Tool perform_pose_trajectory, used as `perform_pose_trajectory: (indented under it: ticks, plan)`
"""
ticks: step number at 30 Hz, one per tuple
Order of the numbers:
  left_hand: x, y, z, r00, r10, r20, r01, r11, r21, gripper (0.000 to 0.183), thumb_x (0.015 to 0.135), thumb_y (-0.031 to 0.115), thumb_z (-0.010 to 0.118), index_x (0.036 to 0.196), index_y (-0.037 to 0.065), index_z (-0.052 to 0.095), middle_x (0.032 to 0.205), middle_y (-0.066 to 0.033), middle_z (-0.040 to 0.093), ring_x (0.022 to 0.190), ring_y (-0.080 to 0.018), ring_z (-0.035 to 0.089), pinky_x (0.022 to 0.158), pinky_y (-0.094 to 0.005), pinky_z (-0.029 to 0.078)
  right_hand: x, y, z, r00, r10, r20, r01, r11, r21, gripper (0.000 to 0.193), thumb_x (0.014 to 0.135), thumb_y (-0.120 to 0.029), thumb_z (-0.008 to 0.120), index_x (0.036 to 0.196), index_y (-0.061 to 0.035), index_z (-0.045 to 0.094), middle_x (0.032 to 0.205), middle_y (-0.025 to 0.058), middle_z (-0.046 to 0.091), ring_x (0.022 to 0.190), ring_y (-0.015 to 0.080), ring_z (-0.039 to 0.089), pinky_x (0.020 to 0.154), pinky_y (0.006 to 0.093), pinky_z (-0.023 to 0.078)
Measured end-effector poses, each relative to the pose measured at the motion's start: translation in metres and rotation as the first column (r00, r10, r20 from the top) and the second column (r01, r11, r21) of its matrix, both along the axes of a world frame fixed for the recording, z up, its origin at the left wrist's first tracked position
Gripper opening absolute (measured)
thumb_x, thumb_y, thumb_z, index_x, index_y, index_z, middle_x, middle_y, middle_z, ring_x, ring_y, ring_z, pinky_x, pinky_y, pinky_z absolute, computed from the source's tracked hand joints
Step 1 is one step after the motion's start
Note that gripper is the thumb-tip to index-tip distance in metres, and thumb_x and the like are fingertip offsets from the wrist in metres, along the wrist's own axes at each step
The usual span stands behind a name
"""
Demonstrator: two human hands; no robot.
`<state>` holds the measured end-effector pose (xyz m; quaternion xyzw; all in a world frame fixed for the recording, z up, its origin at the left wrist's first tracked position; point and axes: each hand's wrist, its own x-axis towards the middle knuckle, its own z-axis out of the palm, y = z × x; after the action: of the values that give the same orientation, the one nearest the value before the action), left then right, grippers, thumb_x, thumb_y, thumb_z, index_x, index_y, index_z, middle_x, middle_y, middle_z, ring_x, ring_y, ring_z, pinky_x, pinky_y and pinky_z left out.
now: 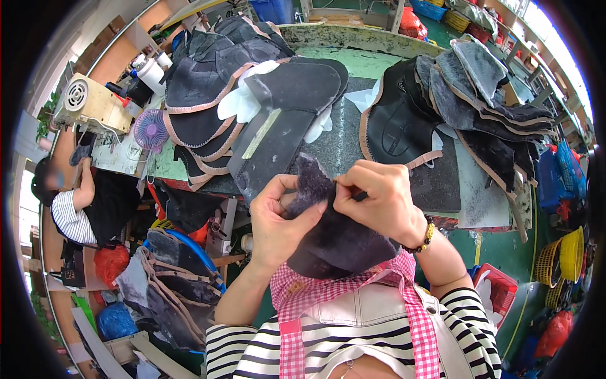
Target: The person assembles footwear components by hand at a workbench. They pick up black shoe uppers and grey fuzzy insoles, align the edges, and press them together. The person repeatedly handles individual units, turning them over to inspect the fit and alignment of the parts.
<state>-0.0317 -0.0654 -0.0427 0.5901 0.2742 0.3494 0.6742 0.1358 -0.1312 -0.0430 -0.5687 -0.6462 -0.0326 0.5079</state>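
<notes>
In front of my chest I hold a dark fleece-lined boot upper (344, 246), its purplish-grey pile turned outward at the top corner. My left hand (278, 218) is closed on that fleecy corner, thumb on the front. Beside it, my right hand (379, 199) pinches the edge of the same upper; whatever else may be between those fingertips is too small to make out. Just beyond my hands, a pile of flat black pieces (284, 114) with white paper lies on the bench. Right of it sits a black upper with a tan edge (401, 120).
Fleece-lined pieces (480, 95) are stacked at the bench's right end. At left stand a purple fan (150, 129) and a sewing machine (91, 104), where a co-worker (85, 196) sits. A blue-rimmed basket of pieces (170, 278) is low left; a red basket (499, 294) stands right.
</notes>
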Motion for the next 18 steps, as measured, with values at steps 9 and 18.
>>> perform_pose_trajectory:
  ticks: [9, 18]
  plan:
    - [-0.022, 0.018, -0.006, 0.996, -0.067, 0.052, 0.076, 0.976, -0.202, 0.034, 0.078, 0.002, 0.075, 0.108, -0.001, 0.058, 0.096, -0.0055, 0.067, 0.083, -0.0093, 0.064, 0.075, -0.0213, 0.051, 0.119, -0.019, 0.012, 0.886, -0.412, -0.214, 0.341, 0.89, -0.302, 0.01, 0.077, -0.007, 0.065, 0.073, 0.0015, 0.063, 0.056, 0.0031, 0.057, 0.056, 0.0035, 0.049, 0.052, 0.022, 0.04]
    - [-0.012, 0.031, 0.007, 0.979, -0.19, 0.076, 0.201, 0.961, -0.189, 0.03, 0.085, 0.004, 0.069, 0.112, 0.003, 0.058, 0.1, -0.0021, 0.065, 0.088, -0.0083, 0.063, 0.079, -0.0209, 0.05, 0.096, -0.062, 0.017, 0.956, -0.292, -0.034, 0.216, 0.776, -0.592, 0.009, 0.08, -0.008, 0.066, 0.086, -0.0012, 0.066, 0.07, 0.0073, 0.066, 0.062, 0.0142, 0.065, 0.059, 0.028, 0.051]
